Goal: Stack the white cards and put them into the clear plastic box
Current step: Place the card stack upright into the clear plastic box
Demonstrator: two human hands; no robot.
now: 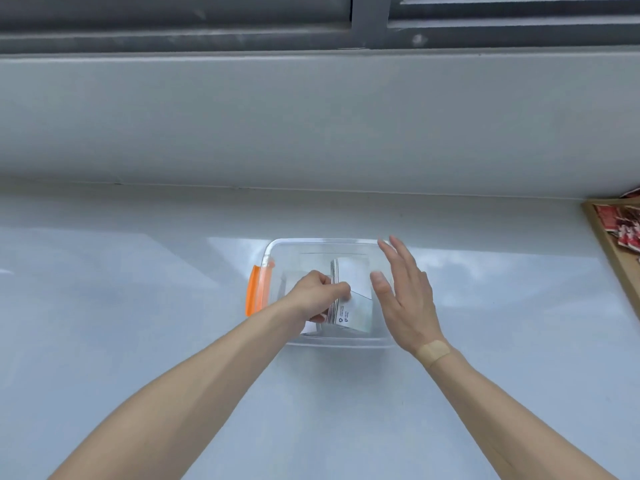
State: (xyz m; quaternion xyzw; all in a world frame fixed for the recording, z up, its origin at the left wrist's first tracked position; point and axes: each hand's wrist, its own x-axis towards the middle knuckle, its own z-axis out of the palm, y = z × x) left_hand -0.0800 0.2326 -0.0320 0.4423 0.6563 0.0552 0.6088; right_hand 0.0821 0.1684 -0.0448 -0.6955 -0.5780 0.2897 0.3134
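Resting on a glossy pale countertop point(138, 306), the clear plastic box point(332, 342) sits at centre, lid off, with an orange latch point(255, 289) on its left wall.

Head view, single frame:
- Left hand point(313, 294) reaches down into the box from the near left. Fingers curled together, pinching the stack of white cards point(349, 299) at its left edge. Stack is inside the box, tilted, its far end raised; striped edges of the cards show along the left side, and small dark print shows on the near corner of the top card.
- Right hand point(403, 296) is over the right wall of the box, palm facing left, fingers extended and slightly spread, holding nothing. Thumb is just beside the right edge of the cards; cannot tell whether it touches them.
- A tan adhesive bandage point(434, 351) lies across the right wrist.
- Far right edge of the frame: a wooden tray point(604, 244) with red packets point(623, 226), well apart from the box.
- Far side: a pale wall ledge below a grey window frame point(370, 22).
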